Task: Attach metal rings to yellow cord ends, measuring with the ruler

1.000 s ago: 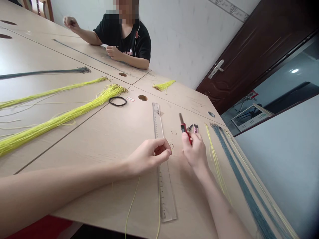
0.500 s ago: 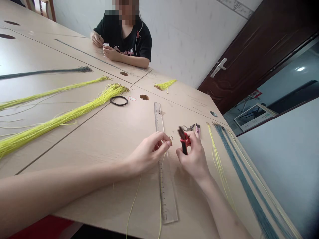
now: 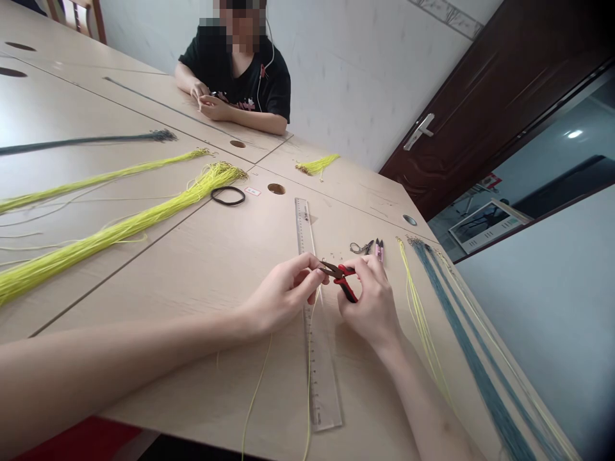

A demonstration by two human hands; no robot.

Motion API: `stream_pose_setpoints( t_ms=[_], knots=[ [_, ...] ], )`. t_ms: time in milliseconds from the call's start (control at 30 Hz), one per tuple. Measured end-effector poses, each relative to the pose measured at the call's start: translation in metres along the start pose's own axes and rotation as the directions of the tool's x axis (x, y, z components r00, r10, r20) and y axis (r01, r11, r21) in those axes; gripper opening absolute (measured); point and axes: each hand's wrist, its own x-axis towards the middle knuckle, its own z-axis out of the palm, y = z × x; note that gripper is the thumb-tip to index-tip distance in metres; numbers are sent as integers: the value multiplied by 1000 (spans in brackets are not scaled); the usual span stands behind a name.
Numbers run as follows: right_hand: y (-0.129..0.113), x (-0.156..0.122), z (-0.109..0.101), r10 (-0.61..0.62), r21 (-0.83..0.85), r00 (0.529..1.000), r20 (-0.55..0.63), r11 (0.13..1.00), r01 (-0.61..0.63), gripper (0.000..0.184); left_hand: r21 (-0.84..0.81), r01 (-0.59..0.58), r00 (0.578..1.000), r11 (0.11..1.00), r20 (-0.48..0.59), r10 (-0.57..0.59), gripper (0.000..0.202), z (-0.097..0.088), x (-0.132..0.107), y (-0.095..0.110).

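Clear plastic, the ruler (image 3: pixel 328 384) lies flat on the counter (image 3: pixel 230 269). Over the ruler, the left hand (image 3: pixel 286 294) pinches a yellow cord (image 3: pixel 308 365) between thumb and forefinger, seemingly to steady it for the pliers (image 3: pixel 340 274), whose tips reach that pinch. Right of the ruler, the right hand (image 3: pixel 372 304) curls part-open around their spread handles, apparently to govern their bite.

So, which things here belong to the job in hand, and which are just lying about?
In use:
pliers, in the right hand
yellow cord, pinched by the left hand

Apparently just lying about:
ruler, possibly useful
snips
black band
label
cord bundles, possibly related
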Motion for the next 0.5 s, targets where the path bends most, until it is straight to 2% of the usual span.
stream_pose_setpoints(
  t_ms=[500],
  knots=[
    [-2, 0, -3, -7, -53, 1000, 3, 999, 7, 33, -22, -6, 1000, 1000, -18, 5, 23, -1, -2, 2]
  ],
)
